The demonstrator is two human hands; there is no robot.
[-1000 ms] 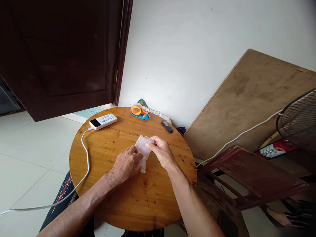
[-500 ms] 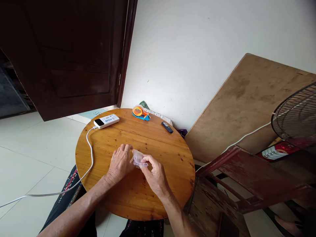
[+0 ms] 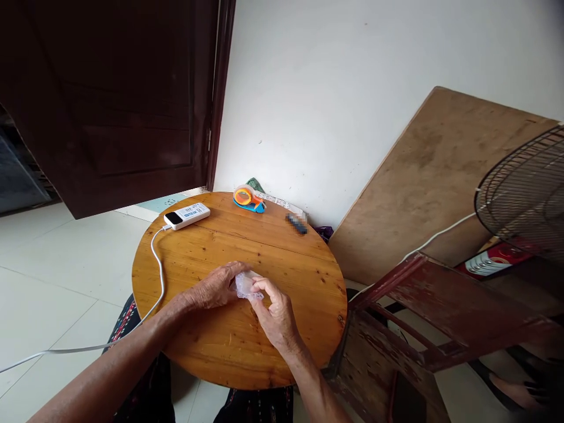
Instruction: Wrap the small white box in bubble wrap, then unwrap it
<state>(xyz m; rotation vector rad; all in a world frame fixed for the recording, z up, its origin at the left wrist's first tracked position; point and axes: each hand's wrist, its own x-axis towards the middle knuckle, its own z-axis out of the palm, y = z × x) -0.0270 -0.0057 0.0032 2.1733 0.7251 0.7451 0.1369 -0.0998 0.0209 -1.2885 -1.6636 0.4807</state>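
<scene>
On the round table (image 3: 211, 352) of knotty, varnished pine planks, near its middle, lay a small crumpled wad of clear plastic wrap (image 3: 245, 285), bubbly and translucent. The left hand (image 3: 214, 288) curled over its left side, fingers bent and pressing it down, while the right hand (image 3: 275, 314) pinched its right edge between thumb and fingertips. At the far rim sat a glossy white power bank (image 3: 186, 215), rectangular, with a smooth white cable (image 3: 157, 276) trailing off the left edge. Beside it stood an orange and blue tape dispenser (image 3: 249, 198) holding a roll of clear tape, and a small dark blurred object (image 3: 296, 223)
</scene>
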